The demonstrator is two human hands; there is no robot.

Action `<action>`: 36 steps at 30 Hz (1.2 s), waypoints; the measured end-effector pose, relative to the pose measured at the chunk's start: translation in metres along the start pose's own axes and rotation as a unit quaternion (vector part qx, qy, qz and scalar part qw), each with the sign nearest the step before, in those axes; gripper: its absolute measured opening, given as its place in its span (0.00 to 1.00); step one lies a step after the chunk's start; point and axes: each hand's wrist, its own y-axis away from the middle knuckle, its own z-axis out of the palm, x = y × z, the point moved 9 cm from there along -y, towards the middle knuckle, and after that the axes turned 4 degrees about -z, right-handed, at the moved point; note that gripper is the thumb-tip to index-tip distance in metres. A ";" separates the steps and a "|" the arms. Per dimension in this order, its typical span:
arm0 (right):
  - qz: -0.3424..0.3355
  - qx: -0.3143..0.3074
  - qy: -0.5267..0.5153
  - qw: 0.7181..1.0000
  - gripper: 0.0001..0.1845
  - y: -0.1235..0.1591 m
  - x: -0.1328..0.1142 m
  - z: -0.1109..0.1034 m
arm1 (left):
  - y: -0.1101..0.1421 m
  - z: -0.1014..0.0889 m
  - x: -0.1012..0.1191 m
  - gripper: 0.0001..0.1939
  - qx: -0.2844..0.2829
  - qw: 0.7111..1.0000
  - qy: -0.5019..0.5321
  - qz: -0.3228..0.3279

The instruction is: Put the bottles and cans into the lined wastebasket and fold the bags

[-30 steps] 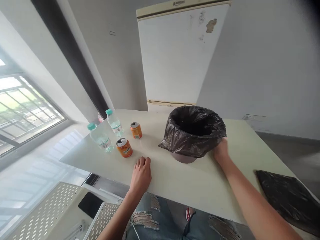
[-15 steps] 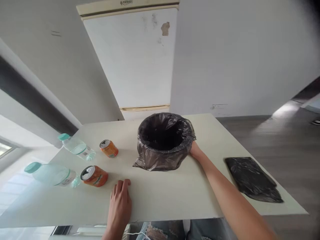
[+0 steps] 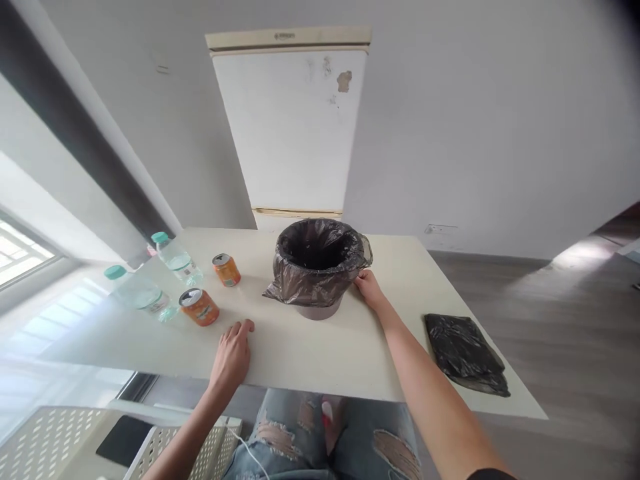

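Note:
My right hand (image 3: pixel 369 288) rests against the right side of a small bin (image 3: pixel 318 272) lined with a black plastic bag, its fingers on the bag's edge. My left hand (image 3: pixel 233 351) lies flat on the cream table (image 3: pixel 320 353) near its front edge, fingers stretched out, holding nothing. Just left of that hand stands an orange drink can (image 3: pixel 199 307). A second orange can (image 3: pixel 227 270) stands farther back. Two clear water bottles with teal caps, one nearer (image 3: pixel 140 293) and one farther (image 3: pixel 177 257), sit at the table's left.
A folded black plastic bag (image 3: pixel 466 355) lies at the table's right edge. A white fridge (image 3: pixel 290 127) stands against the wall behind the table. White perforated furniture (image 3: pixel 60 440) is at the lower left, a window at far left, grey floor to the right.
The view has swung and pulled back, so the table looks smaller. My hands stay in their places: the right at the bin's side, the left flat on the table.

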 end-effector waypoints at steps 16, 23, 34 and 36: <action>-0.041 -0.048 0.198 0.978 0.25 0.008 -0.013 0.017 | 0.008 -0.011 0.009 0.15 -0.026 0.997 -0.033 -0.064; -0.035 -0.052 0.330 0.942 0.18 0.024 -0.039 0.025 | 0.008 -0.011 0.008 0.14 -0.028 0.997 -0.057 -0.052; -0.080 0.038 0.509 0.856 0.18 0.191 -0.050 -0.002 | 0.008 -0.002 0.001 0.15 -0.040 0.998 -0.039 -0.016; -0.079 0.043 0.533 0.841 0.18 0.202 -0.049 0.001 | 0.008 -0.003 0.003 0.14 -0.042 0.998 -0.038 -0.010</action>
